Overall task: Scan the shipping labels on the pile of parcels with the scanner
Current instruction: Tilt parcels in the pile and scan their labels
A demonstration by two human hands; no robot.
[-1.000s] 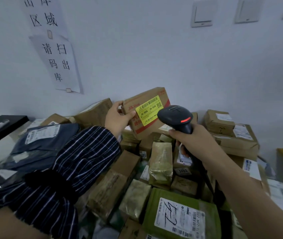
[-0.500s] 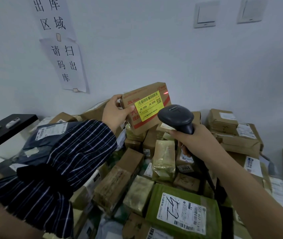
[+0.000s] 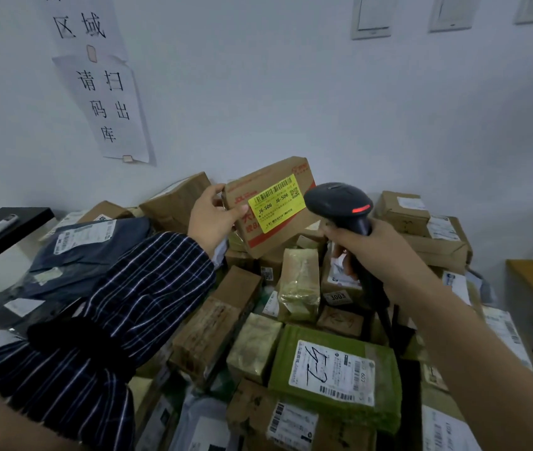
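A yellow label reading "J6-S06" twice, with a barcode and QR code, faces a black handheld scanner above a pile of parcels. It sits on a brown cardboard box. The label partly covers the box's large red characters, and its own fine print is too small to read. Wall notices read "区域" and "请扫码出库", the upper sheet cut off. The left hand grips the box's left end, thumb on the front, holding it tilted. The right hand wraps the scanner's handle, hiding most of it.
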